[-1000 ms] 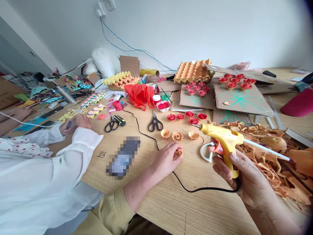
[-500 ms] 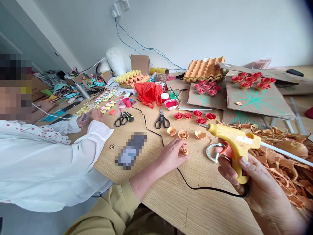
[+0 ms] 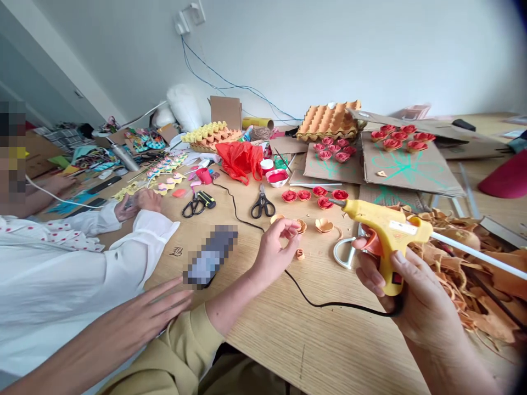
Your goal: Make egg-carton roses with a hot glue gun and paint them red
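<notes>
My right hand (image 3: 395,280) is closed round a yellow hot glue gun (image 3: 382,222), its nozzle pointing left and a white glue stick out of the back. My left hand (image 3: 275,247) is raised over the table, fingers curved and apart from the thumb. Its fingertips are at an orange layered paper-pulp flower (image 3: 302,226) and partly hide it; whether they touch it I cannot tell. A small rolled flower centre (image 3: 300,254) sits on the table below that hand. Close by are a partly hidden orange cup flower (image 3: 276,218) and an open petal cup (image 3: 324,225).
Red roses (image 3: 289,195) stand behind, others on cardboard (image 3: 411,170). Black scissors (image 3: 262,206), a phone (image 3: 212,255) and the glue gun's cord (image 3: 313,302) lie about. Orange scraps (image 3: 477,285) pile at right. A co-worker's hand (image 3: 160,307) reaches in at lower left; another person works further left.
My left hand has let go of the small rolled centre and moved up to the layered flower. Another person's hand has come in at lower left. The view has shifted slightly right.
</notes>
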`<action>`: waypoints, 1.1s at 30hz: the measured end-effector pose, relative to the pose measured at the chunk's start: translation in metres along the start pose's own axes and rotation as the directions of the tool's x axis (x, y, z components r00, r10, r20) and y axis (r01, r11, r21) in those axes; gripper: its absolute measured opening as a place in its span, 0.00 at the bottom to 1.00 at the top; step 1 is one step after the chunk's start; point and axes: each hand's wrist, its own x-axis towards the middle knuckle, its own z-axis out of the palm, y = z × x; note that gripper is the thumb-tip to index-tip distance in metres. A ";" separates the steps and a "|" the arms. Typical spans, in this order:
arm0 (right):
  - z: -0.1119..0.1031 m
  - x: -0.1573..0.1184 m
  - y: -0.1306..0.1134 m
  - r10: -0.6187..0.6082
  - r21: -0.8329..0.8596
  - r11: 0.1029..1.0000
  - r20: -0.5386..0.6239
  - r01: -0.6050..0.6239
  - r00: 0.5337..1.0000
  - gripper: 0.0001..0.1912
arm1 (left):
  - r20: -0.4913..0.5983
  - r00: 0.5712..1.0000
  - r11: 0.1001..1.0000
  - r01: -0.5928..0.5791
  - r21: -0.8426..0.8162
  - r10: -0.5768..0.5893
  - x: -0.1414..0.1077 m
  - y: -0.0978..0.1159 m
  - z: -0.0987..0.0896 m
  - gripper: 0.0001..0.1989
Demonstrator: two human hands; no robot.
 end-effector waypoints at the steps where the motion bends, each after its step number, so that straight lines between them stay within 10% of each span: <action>1: 0.001 0.000 -0.001 -0.011 -0.004 1.000 -0.011 0.011 1.000 0.17 | 0.024 1.000 0.998 -0.014 0.061 0.013 0.007 -0.001 -0.004 0.03; 4: 0.002 0.000 -0.003 -0.048 -0.003 0.999 -0.032 0.048 0.998 0.17 | 0.001 0.999 0.961 -0.039 0.275 0.041 0.014 -0.002 -0.013 0.13; 18: 0.001 -0.002 -0.001 -0.025 -0.006 1.000 0.008 0.025 1.000 0.19 | 0.163 0.981 0.946 -0.148 0.287 0.104 0.011 -0.002 0.007 0.06; 33: -0.003 -0.001 0.006 -0.081 -0.026 0.996 0.032 0.082 0.996 0.18 | 0.020 0.962 0.935 -0.270 0.229 0.273 0.001 -0.004 0.020 0.06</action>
